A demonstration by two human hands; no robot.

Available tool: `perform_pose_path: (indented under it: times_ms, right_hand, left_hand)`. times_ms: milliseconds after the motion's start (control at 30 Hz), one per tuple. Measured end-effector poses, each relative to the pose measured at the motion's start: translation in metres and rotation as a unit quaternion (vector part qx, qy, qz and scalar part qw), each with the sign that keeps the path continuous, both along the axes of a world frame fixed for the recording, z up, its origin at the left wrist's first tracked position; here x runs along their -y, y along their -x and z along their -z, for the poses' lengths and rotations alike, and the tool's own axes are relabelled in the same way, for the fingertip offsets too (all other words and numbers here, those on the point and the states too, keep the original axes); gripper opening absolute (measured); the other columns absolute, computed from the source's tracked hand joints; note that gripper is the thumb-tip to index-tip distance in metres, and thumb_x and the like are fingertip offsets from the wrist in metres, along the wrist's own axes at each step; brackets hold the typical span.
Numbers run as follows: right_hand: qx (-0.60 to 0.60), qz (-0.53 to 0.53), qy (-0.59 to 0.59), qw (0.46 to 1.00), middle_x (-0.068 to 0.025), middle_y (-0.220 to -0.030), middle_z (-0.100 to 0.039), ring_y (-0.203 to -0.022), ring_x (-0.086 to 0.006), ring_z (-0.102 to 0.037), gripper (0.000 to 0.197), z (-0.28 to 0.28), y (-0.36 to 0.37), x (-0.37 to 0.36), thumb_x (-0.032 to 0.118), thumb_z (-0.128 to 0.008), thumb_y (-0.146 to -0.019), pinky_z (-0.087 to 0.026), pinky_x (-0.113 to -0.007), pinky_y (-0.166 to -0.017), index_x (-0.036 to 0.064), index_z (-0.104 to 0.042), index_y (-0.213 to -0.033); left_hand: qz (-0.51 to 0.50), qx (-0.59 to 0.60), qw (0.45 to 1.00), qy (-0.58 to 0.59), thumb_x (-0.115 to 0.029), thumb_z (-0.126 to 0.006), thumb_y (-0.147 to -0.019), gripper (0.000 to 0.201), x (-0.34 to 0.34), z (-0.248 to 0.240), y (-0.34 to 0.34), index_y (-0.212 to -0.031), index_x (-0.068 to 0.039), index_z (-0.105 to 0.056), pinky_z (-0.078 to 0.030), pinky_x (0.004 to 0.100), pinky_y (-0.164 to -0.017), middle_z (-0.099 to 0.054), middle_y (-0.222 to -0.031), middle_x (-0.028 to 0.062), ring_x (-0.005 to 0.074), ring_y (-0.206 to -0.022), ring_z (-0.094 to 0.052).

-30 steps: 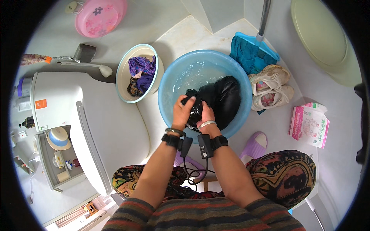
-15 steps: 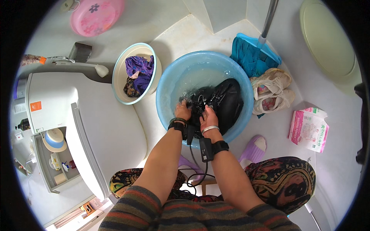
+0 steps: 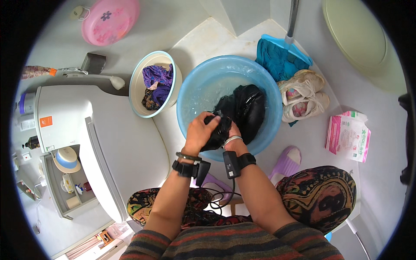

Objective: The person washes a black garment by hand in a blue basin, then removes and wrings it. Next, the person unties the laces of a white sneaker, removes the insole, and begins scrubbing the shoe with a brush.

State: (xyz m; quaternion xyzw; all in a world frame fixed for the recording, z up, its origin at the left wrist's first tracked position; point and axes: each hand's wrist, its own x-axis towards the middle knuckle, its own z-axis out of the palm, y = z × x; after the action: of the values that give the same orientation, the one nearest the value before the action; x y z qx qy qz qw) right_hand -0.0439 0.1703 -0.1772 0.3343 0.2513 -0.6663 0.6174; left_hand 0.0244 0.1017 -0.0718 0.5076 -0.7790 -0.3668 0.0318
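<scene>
A wet black garment (image 3: 248, 113) lies bunched in a blue plastic basin (image 3: 187, 93) of cloudy water. Near the basin's front rim, my left hand (image 3: 200, 131) is closed around one dark, glossy fold, lifted above the water. Close beside it, my right hand (image 3: 232, 135) reaches under the same bunched cloth; its fingers are mostly covered by the fabric, with the thumb side showing. The rest of the garment trails off toward the right side of the basin, partly in the water.
A cream tub (image 3: 135, 86) with purple clothes stands left of the basin. Beyond the right rim are a teal mop (image 3: 277, 60), white shoes (image 3: 303, 95) and a pink-and-white box (image 3: 348, 136). A white washing machine (image 3: 130, 134) stands at left.
My left hand has risen from the water and moved toward me, drawing up a fold of the garment. My right hand has turned in under the cloth, and the garment's bulk has shifted slightly.
</scene>
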Motion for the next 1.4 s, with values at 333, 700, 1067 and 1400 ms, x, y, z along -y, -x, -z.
perform_pose_path:
  times_ms: [333,700,1067,1400]
  right_hand:
    - [-0.407,-0.045,-0.049,0.911,-0.0173,-0.122,-0.059,-0.113,-0.0276,-0.055,0.062,-0.011,-0.003,0.017,0.035,-0.068,-0.083,-0.04,-0.036,-0.098,-0.0056,-0.051,-0.127]
    - [-0.262,-0.167,0.004,0.95,-0.0151,-0.147,-0.039,-0.137,-0.0293,-0.032,0.08,-0.001,0.03,0.006,0.062,-0.05,-0.089,-0.025,-0.041,-0.11,0.0005,-0.043,-0.139]
    - [-0.817,-0.041,-0.263,0.512,-0.0118,-0.098,-0.063,-0.094,-0.0358,-0.057,0.023,0.019,0.033,0.002,0.003,-0.062,-0.073,-0.045,-0.046,-0.085,0.0123,-0.065,-0.093]
    - [-0.359,-0.082,-0.121,0.922,-0.0106,-0.107,-0.065,-0.094,-0.0226,-0.06,0.037,0.1,-0.003,-0.004,0.008,-0.066,-0.078,-0.046,-0.033,-0.084,-0.003,-0.06,-0.114]
  left_hand:
    - [0.172,0.268,0.946,0.065,-0.028,-0.059,-0.094,0.033,0.07,0.039,-0.054,-0.111,-0.001,-0.065,-0.048,0.0325,-0.088,-0.066,-0.106,0.0105,0.0195,-0.101,-0.061]
    - [0.045,0.042,0.966,-0.251,-0.026,-0.079,-0.07,0.081,0.078,0.069,-0.035,-0.139,-0.004,-0.043,-0.04,0.0329,-0.099,-0.059,-0.121,0.0097,0.0218,-0.109,-0.055]
    - [0.076,0.002,0.953,-0.292,-0.011,-0.065,-0.072,0.083,0.114,0.055,-0.068,-0.147,-0.005,-0.029,-0.033,0.0343,-0.108,-0.051,-0.133,0.0155,0.0276,-0.123,-0.048]
    - [0.079,0.348,0.93,0.092,-0.046,-0.076,-0.068,0.108,0.033,0.143,0.002,-0.152,-0.018,-0.013,-0.037,0.06,-0.097,-0.011,-0.154,0.0243,0.0473,-0.128,-0.038]
